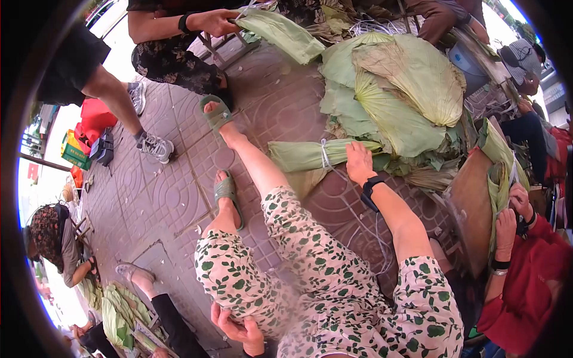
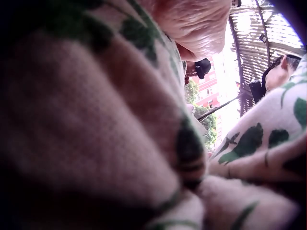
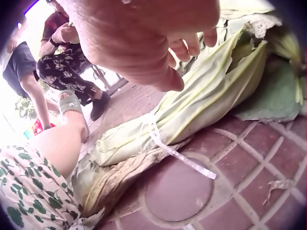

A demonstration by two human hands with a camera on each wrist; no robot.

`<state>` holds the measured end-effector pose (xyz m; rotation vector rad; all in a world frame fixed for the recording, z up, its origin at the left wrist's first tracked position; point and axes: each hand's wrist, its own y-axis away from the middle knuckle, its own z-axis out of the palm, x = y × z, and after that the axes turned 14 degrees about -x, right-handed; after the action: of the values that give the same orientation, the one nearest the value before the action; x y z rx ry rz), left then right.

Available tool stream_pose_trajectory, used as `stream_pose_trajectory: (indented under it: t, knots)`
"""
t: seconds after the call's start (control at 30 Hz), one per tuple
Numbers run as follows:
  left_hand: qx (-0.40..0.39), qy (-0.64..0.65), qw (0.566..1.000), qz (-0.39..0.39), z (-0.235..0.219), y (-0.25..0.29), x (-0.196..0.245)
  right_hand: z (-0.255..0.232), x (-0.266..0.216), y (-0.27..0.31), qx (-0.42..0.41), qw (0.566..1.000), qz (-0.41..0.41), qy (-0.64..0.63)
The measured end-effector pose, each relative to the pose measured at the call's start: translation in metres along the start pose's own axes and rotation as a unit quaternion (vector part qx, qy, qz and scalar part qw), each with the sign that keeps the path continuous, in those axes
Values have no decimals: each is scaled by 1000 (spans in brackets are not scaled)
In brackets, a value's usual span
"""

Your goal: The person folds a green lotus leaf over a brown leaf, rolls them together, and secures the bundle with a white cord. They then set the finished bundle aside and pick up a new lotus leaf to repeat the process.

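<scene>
In the head view, a rolled bundle of pale green leaves (image 1: 298, 156) lies across the paving, bound round its middle with a white strip (image 1: 324, 153). My right hand (image 1: 360, 162) is over the bundle's right part, fingers loosely bent. The right wrist view shows that hand (image 3: 144, 40) just above the folded leaves (image 3: 192, 103); whether it touches them I cannot tell. My left hand (image 1: 237, 329) rests against my patterned trouser leg (image 1: 239, 280), holding nothing visible. Patterned cloth (image 2: 96, 129) fills much of the left wrist view, with part of that hand (image 2: 196, 24) above it.
A pile of large leaves (image 1: 406, 89) lies beyond the bundle. Opposite, another person's hand (image 1: 215, 22) holds a leaf bundle (image 1: 283, 36). At the right, someone in red (image 1: 531, 292) grips more leaves beside a brown board (image 1: 471, 209). Loose strips (image 1: 382, 244) hang near my right arm.
</scene>
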<state>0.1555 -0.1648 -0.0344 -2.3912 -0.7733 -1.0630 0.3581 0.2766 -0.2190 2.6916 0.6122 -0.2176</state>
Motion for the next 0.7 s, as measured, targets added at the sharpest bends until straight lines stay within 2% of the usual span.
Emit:
stream_pose_trajectory:
  t: [0.07, 0.17, 0.23, 0.3, 0.37, 0.43, 0.5, 0.57, 0.6, 0.63, 0.7]
  knots:
    - [1, -10, 1000, -4, 0, 1, -1, 2, 5, -13, 67, 994, -18, 80]
    - [1, -14, 1000, -12, 0, 0, 1, 9, 11, -26, 65, 992, -8, 109]
    - [2, -5, 1000, -11, 0, 2, 1, 8, 17, -28, 44, 990, -7, 131]
    - [11, 5, 1000, -13, 2, 0, 2, 8, 15, -30, -9, 989, 33, 143]
    - [19, 17, 1000, -14, 3, -1, 3, 11, 15, -25, -5, 988, 23, 151]
    - [19, 9, 1000, -6, 3, 0, 2, 13, 13, -21, -79, 983, 63, 151]
    - [19, 17, 1000, -5, 3, 1, -3, 25, 21, -9, -60, 985, 47, 152]
    - [27, 22, 999, -5, 2, 1, -4, 34, 24, 4, -83, 993, 43, 74]
    - [24, 24, 999, 1, 3, -1, -2, 40, 28, 13, -65, 997, 14, 31]
    - [25, 24, 999, 4, 3, -2, 1, 46, 32, 20, -67, 997, 1, 34]
    - [5, 17, 1000, 0, 0, -8, 10, 49, 28, 35, -102, 988, 6, -118]
